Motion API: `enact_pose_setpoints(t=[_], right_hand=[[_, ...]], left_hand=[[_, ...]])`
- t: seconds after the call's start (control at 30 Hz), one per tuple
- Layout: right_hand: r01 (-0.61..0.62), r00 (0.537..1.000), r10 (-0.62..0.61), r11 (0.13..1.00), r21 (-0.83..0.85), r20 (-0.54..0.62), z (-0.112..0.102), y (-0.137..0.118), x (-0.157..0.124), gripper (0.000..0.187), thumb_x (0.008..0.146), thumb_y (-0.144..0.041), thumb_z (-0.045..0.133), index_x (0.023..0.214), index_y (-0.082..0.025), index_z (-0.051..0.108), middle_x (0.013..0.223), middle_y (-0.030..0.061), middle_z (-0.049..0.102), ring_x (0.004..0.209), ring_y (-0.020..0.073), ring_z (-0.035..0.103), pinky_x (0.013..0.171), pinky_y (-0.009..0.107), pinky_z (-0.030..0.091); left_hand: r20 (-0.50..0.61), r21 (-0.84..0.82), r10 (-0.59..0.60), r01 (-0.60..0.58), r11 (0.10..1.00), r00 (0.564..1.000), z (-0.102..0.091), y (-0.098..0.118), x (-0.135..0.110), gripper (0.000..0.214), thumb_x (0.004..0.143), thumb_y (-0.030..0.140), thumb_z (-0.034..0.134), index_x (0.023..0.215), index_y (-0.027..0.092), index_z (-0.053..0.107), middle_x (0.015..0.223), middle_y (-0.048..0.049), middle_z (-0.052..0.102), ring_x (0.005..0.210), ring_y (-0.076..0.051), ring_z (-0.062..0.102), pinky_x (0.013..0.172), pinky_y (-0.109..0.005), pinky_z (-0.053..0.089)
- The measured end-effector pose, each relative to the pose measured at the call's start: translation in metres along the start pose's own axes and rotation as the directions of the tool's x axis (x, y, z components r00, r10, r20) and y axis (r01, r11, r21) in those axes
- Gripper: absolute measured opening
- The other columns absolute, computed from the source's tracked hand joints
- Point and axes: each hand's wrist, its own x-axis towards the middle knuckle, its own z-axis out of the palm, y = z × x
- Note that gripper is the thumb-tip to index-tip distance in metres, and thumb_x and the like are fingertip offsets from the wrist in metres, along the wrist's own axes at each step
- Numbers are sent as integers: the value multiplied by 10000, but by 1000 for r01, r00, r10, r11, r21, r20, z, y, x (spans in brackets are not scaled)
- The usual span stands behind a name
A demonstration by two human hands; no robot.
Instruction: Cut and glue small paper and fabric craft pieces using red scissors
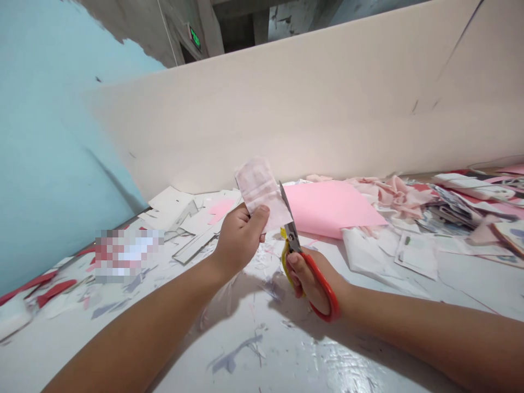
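Observation:
Pinched between the thumb and fingers of my left hand (241, 234) is a pale pinkish-white piece of paper (262, 188), held up above the table. My right hand (313, 273) grips a pair of scissors (291, 234) with red and yellow handles. Their metal blades point up and lie along the right edge of the paper; whether they touch it I cannot tell. Behind the scissors a pink sheet (331, 204) rests on the table.
Paper scraps litter the white table (295, 355). White cut pieces (174, 210) and red scraps (57, 292) lie to the left. Crumpled pink cloth or paper (397, 194) and piled papers (462, 210) are at right. A cream partition (286, 109) stands behind, with a blue wall (61, 136) at left.

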Motion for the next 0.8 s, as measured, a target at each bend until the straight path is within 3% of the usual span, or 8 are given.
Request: enact_pose_setpoints(t=[0.33,0.57,0.67,0.8], right_hand=[[-6,1000,8,998,-57,23,-2,4,2,541,848,-602,249,516,-200,393,421,-5,456,402,121,443,438,257,347],[-80,997,81,994,70,-11,2,10,4,508,835,-610,291,550,-199,386,435,-25,428,393,108,417,411,246,344],[-65,997,72,973,220,-25,3,13,5,474,820,-611,342,618,-189,420,524,-12,470,475,125,495,477,269,415],[17,1000,-9,937,349,-23,2,9,3,431,816,-584,394,752,-171,502,709,40,548,676,170,566,685,355,477]], left_hand=[[13,-49,-19,20,999,1000,1,0,0,276,791,365,485,585,185,446,407,69,391,378,-65,376,380,-191,290],[53,-145,-56,64,987,997,0,-3,1,324,788,365,487,535,185,395,393,62,389,353,-56,363,359,-189,270],[74,-215,-63,78,973,995,1,-5,2,319,787,362,489,544,184,383,407,68,372,348,-52,363,345,-182,259],[126,-320,-98,134,938,987,1,-6,4,276,768,321,509,568,180,382,437,78,342,345,-39,358,328,-161,234]])
